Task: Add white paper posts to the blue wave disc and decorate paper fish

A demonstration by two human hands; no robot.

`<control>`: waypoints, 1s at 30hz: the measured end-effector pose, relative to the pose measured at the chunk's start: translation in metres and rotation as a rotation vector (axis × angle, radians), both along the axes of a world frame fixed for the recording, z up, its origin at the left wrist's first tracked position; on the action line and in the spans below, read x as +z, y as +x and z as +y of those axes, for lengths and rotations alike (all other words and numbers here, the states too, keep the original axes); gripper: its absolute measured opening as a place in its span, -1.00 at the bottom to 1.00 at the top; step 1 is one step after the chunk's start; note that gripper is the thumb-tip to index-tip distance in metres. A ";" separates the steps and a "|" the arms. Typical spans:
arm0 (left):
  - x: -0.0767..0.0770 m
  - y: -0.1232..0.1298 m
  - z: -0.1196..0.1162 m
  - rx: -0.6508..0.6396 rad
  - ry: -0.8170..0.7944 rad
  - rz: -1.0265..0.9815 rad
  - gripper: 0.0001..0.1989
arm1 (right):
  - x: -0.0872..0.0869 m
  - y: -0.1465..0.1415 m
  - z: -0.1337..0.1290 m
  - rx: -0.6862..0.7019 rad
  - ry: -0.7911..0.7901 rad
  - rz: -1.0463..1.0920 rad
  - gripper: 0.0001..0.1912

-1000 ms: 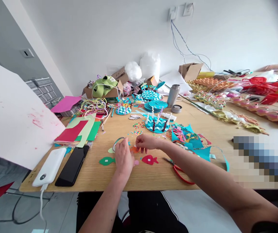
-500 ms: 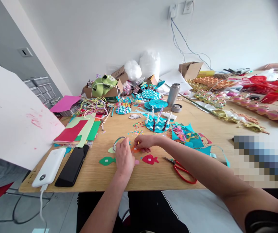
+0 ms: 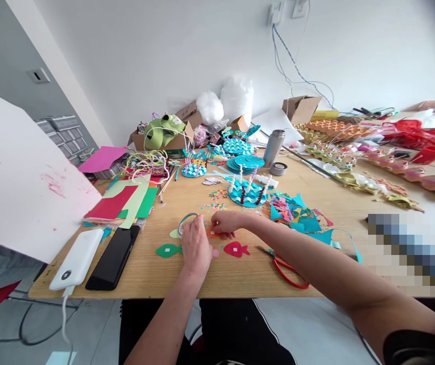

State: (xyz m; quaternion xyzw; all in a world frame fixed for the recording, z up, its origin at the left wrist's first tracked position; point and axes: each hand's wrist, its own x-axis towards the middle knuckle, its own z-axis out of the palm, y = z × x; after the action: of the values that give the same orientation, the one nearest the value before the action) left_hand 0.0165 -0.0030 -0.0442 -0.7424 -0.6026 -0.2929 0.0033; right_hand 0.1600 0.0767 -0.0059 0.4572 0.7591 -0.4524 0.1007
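My left hand rests on the table near the front middle, fingers pressed together beside a roll of tape; what its fingertips hold, if anything, is hidden. My right hand is closed with bent fingers over an orange paper piece, which lies between the two hands; what it pinches is too small to tell. A green paper fish with a white square lies left of my left hand. A red paper fish, also with a white square, lies below my right hand. Part of a pink piece shows between them.
Red-handled scissors lie under my right forearm. Left are a black phone, a white power bank and coloured paper. Behind stand a blue decorated disc and a steel flask; blue scraps lie right.
Both hands keep nearly the same place and pose. The whole view has shifted slightly.
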 end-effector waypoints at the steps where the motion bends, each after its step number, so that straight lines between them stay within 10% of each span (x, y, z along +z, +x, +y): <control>1: 0.000 0.000 0.000 0.001 0.005 0.010 -0.48 | 0.000 -0.001 0.000 -0.003 0.008 -0.012 -0.81; 30: -0.003 -0.001 -0.001 -0.004 0.010 0.016 -0.41 | 0.010 -0.021 0.000 -0.031 0.127 -0.251 -0.76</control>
State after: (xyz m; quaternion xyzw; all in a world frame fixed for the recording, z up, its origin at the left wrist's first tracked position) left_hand 0.0156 -0.0040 -0.0473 -0.7459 -0.5996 -0.2898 0.0112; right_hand 0.1390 0.0769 0.0037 0.5274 0.7604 -0.3441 0.1588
